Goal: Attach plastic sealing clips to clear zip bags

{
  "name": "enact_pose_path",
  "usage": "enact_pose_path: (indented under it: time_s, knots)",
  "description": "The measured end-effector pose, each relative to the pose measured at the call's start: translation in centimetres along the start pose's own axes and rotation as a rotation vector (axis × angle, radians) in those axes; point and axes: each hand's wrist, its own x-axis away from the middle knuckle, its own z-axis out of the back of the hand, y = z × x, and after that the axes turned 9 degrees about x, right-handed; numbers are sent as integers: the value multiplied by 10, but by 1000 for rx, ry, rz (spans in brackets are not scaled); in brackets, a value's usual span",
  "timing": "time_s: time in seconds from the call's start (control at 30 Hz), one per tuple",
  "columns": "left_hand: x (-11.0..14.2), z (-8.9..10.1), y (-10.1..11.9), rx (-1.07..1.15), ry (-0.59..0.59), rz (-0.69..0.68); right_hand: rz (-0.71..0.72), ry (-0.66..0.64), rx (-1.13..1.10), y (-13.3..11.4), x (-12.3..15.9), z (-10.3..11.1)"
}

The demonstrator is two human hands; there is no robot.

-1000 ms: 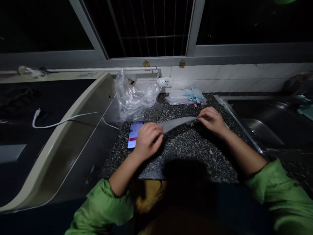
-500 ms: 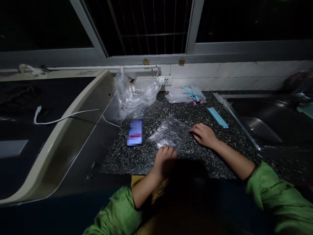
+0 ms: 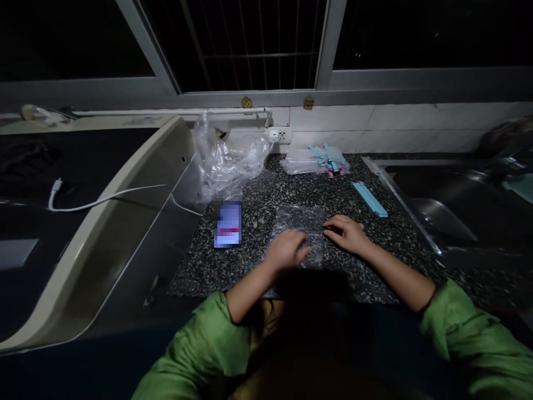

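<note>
A clear plastic bag [image 3: 298, 215] lies flat on the dark speckled counter in front of me. Over its lower left part is my left hand [image 3: 286, 250], palm down, thumb apart from the fingers, covering some of the plastic. My right hand [image 3: 347, 233] rests at the bag's right edge. Its fingertips are at or touching that edge, with a gap between thumb and fingers. Several light blue strips [image 3: 369, 199] lie together beyond my right hand. At the back, blue and pink pieces sit on a stack of clear bags [image 3: 297, 161].
A phone [image 3: 227, 225] with a lit, blurred screen lies left of the bag. Crumpled plastic wrapping [image 3: 235, 158] stands behind it, near a wall socket [image 3: 283, 135]. A metal sink [image 3: 437, 216] borders the counter on the right; a white cable [image 3: 112, 195] runs along the left.
The plastic was held up between both hands, then laid on the counter. It now lies straighter and flatter. My left hand has moved up onto it; my right hand came down to its right edge.
</note>
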Motion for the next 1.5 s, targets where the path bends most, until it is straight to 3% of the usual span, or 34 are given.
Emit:
enact_pose_path:
  time_s: [0.13, 0.27, 0.73, 1.0, 1.17, 1.27, 1.37, 1.5]
  knots:
    - [-14, 23, -53, 19, -25, 4, -13, -45, 31, -1, 4, 0]
    - [-16, 22, -79, 66, -60, -12, -31, -49, 74, -2, 4, -4]
    - [-17, 14, -76, 46, -7, 31, -13, -11, 41, -5, 1, -4]
    - [-13, 14, -75, 37, 7, 19, -1, -86, 50, -9, -2, -6]
    - [-9, 21, -78, -205, 330, 318, 22, -66, 33, -9, -3, -7]
    - [-8, 25, -82, -209, 392, 414, 33, -55, 23, -9, -3, -7]
    - [-8, 26, -80, -92, 339, 221, 42, -50, -1, -10, -4, -6]
    - [-10, 21, -74, 146, 95, -53, 38, -7, -32, -10, -4, -4]
